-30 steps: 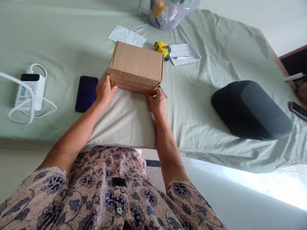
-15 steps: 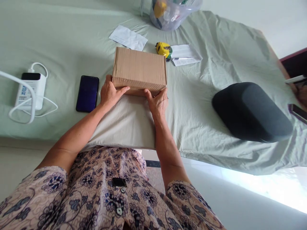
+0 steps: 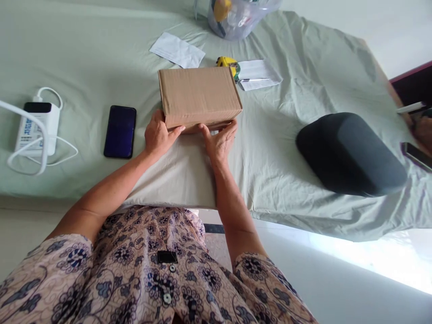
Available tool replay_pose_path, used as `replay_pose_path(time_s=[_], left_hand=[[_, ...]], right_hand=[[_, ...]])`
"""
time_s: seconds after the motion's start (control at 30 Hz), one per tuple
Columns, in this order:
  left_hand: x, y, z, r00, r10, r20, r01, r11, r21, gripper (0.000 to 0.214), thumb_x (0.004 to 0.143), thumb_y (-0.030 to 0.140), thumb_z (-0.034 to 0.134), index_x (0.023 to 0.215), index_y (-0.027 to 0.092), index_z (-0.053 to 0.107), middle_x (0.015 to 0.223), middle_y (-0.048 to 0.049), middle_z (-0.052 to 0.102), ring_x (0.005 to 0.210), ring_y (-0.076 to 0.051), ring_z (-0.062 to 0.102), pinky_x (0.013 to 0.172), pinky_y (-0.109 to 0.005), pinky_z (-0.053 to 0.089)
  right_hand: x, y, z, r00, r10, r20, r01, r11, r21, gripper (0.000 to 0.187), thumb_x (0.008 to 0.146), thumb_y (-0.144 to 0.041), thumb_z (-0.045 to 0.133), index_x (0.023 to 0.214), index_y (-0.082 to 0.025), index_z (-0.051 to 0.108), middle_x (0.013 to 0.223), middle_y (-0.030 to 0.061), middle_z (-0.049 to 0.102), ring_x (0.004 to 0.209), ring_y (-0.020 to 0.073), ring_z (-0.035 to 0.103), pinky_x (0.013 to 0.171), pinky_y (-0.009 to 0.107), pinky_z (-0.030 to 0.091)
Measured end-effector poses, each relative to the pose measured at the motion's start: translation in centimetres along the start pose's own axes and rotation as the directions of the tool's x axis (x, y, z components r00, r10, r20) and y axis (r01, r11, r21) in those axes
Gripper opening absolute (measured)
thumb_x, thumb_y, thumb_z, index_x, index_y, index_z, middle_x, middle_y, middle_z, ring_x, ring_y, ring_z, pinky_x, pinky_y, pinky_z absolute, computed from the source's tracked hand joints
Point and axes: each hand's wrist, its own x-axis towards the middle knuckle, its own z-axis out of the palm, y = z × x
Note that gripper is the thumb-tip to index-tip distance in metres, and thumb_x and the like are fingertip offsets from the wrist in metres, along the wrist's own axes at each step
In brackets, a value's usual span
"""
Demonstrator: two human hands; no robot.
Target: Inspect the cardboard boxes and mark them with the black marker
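Observation:
A closed brown cardboard box [image 3: 199, 95] lies flat on a pale folded cloth [image 3: 178, 173] spread over the green sheet [image 3: 84, 54]. My left hand [image 3: 160, 135] grips the box's near left corner, thumb on the front edge. My right hand [image 3: 219, 141] holds the near right edge from below, fingers curled under it. Both hands are closed on the box.
A dark phone [image 3: 120, 131] lies left of the box, with a white power bank and cable [image 3: 35, 128] further left. Behind the box are a yellow tape measure [image 3: 229, 64], papers [image 3: 177, 50], a pen [image 3: 254, 79] and a clear bag [image 3: 238, 15]. A black cushion [image 3: 351, 153] sits right.
The box has been laid down flat and turned slightly clockwise. Both hands shifted from its side corners to its near edge.

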Motion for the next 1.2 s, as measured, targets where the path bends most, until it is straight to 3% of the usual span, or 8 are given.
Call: replay_pose_path(time_s=[0.13, 0.23, 0.37, 0.5, 0.63, 0.73, 1.0, 1.2], left_hand=[[0.4, -0.8, -0.3, 0.997, 0.077, -0.02, -0.078, 0.996, -0.032, 0.055, 0.078, 0.063, 0.079, 0.107, 0.023, 0.054, 0.113, -0.0137, 0.069, 0.115, -0.037, 0.068, 0.101, -0.047, 0.055], [1.0, -1.4, -0.7, 0.993, 0.108, -0.046, -0.112, 0.99, -0.084, 0.054, 0.088, 0.07, 0.066, 0.111, 0.022, 0.055, 0.114, -0.0134, 0.069, 0.115, -0.033, 0.067, 0.102, -0.046, 0.054], [1.6, -1.3, -1.4, 0.988, 0.114, -0.105, -0.133, 0.971, -0.2, 0.063, 0.093, 0.08, 0.047, 0.116, 0.023, 0.057, 0.116, -0.0122, 0.069, 0.112, -0.029, 0.067, 0.1, -0.043, 0.055], [1.7, -0.6, -2.0, 0.986, 0.13, -0.108, -0.155, 0.949, -0.275, 0.067, 0.093, 0.081, 0.045, 0.13, 0.025, 0.056, 0.127, -0.0135, 0.066, 0.12, -0.029, 0.065, 0.099, -0.042, 0.056], [1.1, 0.1, -1.9, 0.983, 0.155, -0.094, -0.171, 0.967, -0.191, 0.084, 0.083, 0.077, 0.067, 0.146, 0.026, 0.045, 0.143, -0.0168, 0.056, 0.139, -0.037, 0.052, 0.109, -0.049, 0.05], [0.5, 0.4, -1.5, 0.981, 0.163, -0.107, -0.175, 0.978, -0.114, 0.095, 0.074, 0.073, 0.08, 0.147, 0.024, 0.043, 0.149, -0.019, 0.053, 0.147, -0.041, 0.044, 0.121, -0.055, 0.039], [0.5, -0.2, -0.7, 0.971, 0.171, -0.169, -0.181, 0.982, -0.048, 0.089, 0.077, 0.066, 0.081, 0.145, 0.024, 0.043, 0.145, -0.0189, 0.056, 0.146, -0.042, 0.046, 0.121, -0.056, 0.039], [1.3, -0.9, -1.1, 0.985, 0.115, -0.126, -0.131, 0.983, -0.132, 0.088, 0.083, 0.072, 0.07, 0.149, 0.022, 0.041, 0.154, -0.0185, 0.05, 0.15, -0.038, 0.042, 0.116, -0.053, 0.045]], right_hand=[[0.3, 0.3, -0.5, 0.999, 0.038, 0.024, -0.038, 0.999, 0.007, 0.077, 0.07, -0.078, 0.072, 0.119, -0.025, 0.047, 0.11, 0.0082, 0.055, 0.106, 0.0264, 0.059, 0.098, 0.05, 0.051], [0.7, 0.4, -0.9, 1.0, -0.026, 0.003, 0.026, 0.997, 0.074, 0.053, 0.085, -0.072, 0.059, 0.11, -0.025, 0.052, 0.091, 0.0005, 0.054, 0.087, 0.0192, 0.058, 0.091, 0.042, 0.052], [0.9, 0.2, -1.3, 0.988, -0.131, -0.078, 0.14, 0.982, 0.125, 0.039, 0.096, -0.058, 0.048, 0.116, -0.025, 0.055, 0.087, 0.0001, 0.054, 0.083, 0.0176, 0.06, 0.087, 0.04, 0.054], [0.7, -0.7, -1.8, 0.967, -0.235, -0.1, 0.246, 0.963, 0.11, 0.058, 0.091, -0.053, 0.06, 0.14, -0.026, 0.045, 0.106, 0.0063, 0.058, 0.101, 0.0224, 0.062, 0.102, 0.05, 0.053], [0.0, -1.8, -1.9, 0.964, -0.256, -0.072, 0.26, 0.964, 0.057, 0.1, 0.078, -0.058, 0.078, 0.158, -0.029, 0.026, 0.128, 0.0124, 0.052, 0.122, 0.0307, 0.056, 0.11, 0.06, 0.048], [-0.5, -2.3, -1.7, 0.977, -0.214, -0.019, 0.214, 0.976, 0.038, 0.111, 0.074, -0.063, 0.081, 0.161, -0.031, 0.02, 0.136, 0.0148, 0.047, 0.131, 0.0359, 0.05, 0.11, 0.067, 0.047], [-0.4, -1.5, -1.2, 0.972, -0.227, -0.063, 0.225, 0.974, -0.027, 0.102, 0.08, -0.061, 0.075, 0.162, -0.035, 0.02, 0.131, 0.0136, 0.049, 0.127, 0.0361, 0.053, 0.104, 0.071, 0.049], [0.0, -1.1, -1.5, 0.966, -0.248, -0.073, 0.255, 0.96, 0.118, 0.083, 0.086, -0.056, 0.07, 0.157, -0.032, 0.034, 0.116, 0.0088, 0.055, 0.111, 0.0265, 0.058, 0.105, 0.056, 0.053]])
